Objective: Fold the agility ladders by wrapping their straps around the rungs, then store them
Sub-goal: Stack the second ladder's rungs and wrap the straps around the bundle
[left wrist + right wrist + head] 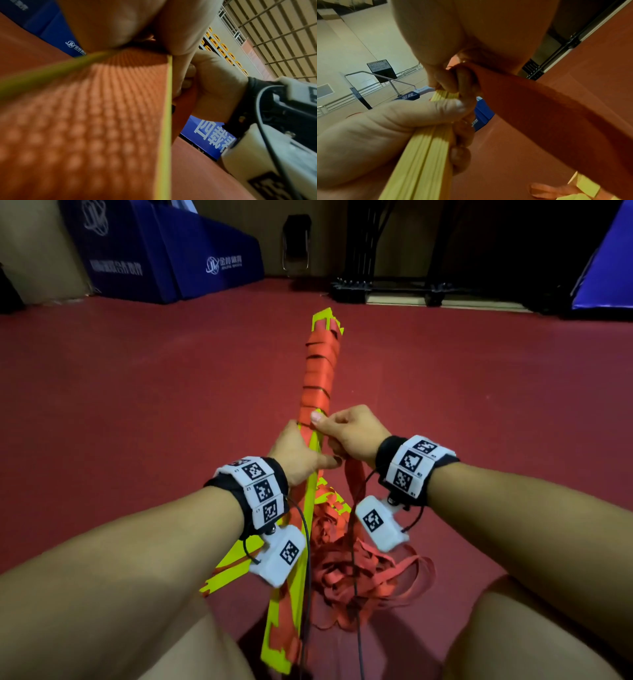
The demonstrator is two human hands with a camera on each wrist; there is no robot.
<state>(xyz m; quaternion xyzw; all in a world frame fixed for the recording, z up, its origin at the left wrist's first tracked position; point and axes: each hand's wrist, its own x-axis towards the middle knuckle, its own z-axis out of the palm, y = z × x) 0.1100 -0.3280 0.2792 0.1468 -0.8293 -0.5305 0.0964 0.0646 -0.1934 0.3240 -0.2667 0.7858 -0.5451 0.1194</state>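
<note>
Your stacked yellow rungs (310, 501) run lengthwise away from you, raised over the red floor (137, 405); the far half is already wound in orange strap (317, 378). Your left hand (297, 451) clasps the bundle just below the winding. Your right hand (349, 434), touching it, pinches the strap, whose slack trails back toward you. Only the right wrist view shows that strap pulled taut.

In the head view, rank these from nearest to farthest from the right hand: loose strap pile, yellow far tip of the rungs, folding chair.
From the right hand:
1. Loose strap pile, on the floor just below the hands.
2. Yellow far tip of the rungs, ahead, beyond the wrapped section.
3. Folding chair, at the far wall.
</note>
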